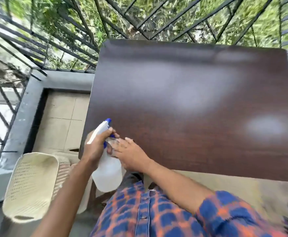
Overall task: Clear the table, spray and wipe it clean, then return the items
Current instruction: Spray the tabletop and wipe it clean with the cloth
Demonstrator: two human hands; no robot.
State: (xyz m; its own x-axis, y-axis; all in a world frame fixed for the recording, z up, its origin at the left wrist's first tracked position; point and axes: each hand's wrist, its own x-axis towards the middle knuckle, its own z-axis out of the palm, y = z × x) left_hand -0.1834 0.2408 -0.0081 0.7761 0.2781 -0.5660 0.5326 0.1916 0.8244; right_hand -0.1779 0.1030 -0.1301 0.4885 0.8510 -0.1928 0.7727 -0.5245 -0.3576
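Observation:
A dark brown wooden table (pixel 199 117) fills the middle of the head view, with nothing on its top. A clear spray bottle (pixel 108 173) with a white and blue trigger head hangs over the table's near left corner, nozzle pointing up and away. My left hand (pixel 95 147) is wrapped around the bottle's neck at the trigger. My right hand (pixel 131 154) lies flat against the bottle's right side, fingers spread and touching the neck. The frame is blurred.
A cream plastic chair (pixel 30 187) stands at the lower left, beside the table. A black metal railing (pixel 42 47) with greenery behind it runs along the far and left sides. Tiled floor (pixel 61 122) shows left of the table. Some unclear items lie at the bottom right corner.

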